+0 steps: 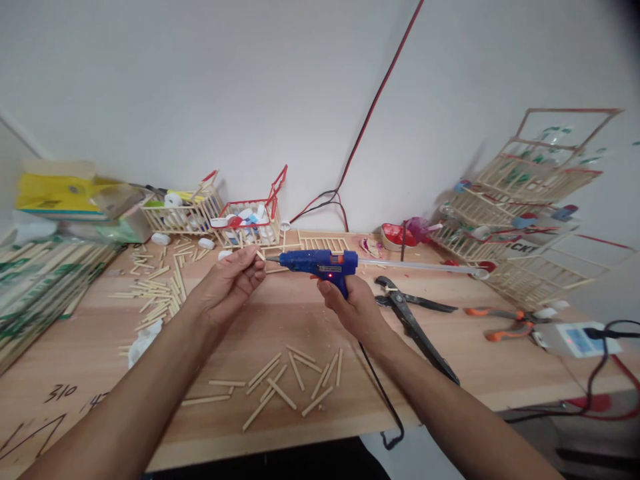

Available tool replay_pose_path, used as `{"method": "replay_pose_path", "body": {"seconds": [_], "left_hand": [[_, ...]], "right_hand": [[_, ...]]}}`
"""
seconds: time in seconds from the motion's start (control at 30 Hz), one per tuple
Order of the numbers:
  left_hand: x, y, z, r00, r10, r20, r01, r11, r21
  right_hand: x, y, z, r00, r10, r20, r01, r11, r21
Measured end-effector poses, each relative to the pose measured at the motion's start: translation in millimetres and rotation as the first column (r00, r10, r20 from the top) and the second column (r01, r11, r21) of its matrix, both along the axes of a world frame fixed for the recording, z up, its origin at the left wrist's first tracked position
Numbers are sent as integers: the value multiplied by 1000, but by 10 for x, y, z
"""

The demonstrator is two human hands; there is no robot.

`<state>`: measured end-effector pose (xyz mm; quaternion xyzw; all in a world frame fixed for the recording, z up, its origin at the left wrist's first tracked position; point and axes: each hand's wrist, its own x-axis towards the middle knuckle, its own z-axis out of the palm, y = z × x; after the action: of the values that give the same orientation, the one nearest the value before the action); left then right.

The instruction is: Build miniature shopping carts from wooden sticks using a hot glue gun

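My right hand (350, 303) is wrapped round the grip of a blue hot glue gun (315, 261), whose small red light is lit. A long clear glue stick (420, 266) sticks out of its back. The nozzle points left, close to the fingertips of my left hand (240, 273). Those fingers pinch a short wooden stick (260, 255), its end right by the nozzle; whether they touch I cannot tell. Below the hands, several loose wooden sticks (281, 393) lie scattered on the wooden table (320, 327).
Stick-built baskets (250, 233) with bottle caps stand along the wall, and a tiered stick rack (520, 200) at right. Cutters (410, 320), orange-handled pliers (505, 323) and a red paint bowl (397, 235) lie right. Stick bundles (45, 287) and a stick pile (163, 293) are left.
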<state>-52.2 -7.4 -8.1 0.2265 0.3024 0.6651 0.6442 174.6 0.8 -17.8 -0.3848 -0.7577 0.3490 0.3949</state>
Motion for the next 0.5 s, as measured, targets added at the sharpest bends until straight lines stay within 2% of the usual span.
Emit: {"method": "replay_pose_path", "body": {"seconds": [0.5], "left_hand": [[6,-4,-4,999,9,-35,-12,997,-79]], "right_hand": [[-8,-14,57,997,-9,78,4,998,59]]}}
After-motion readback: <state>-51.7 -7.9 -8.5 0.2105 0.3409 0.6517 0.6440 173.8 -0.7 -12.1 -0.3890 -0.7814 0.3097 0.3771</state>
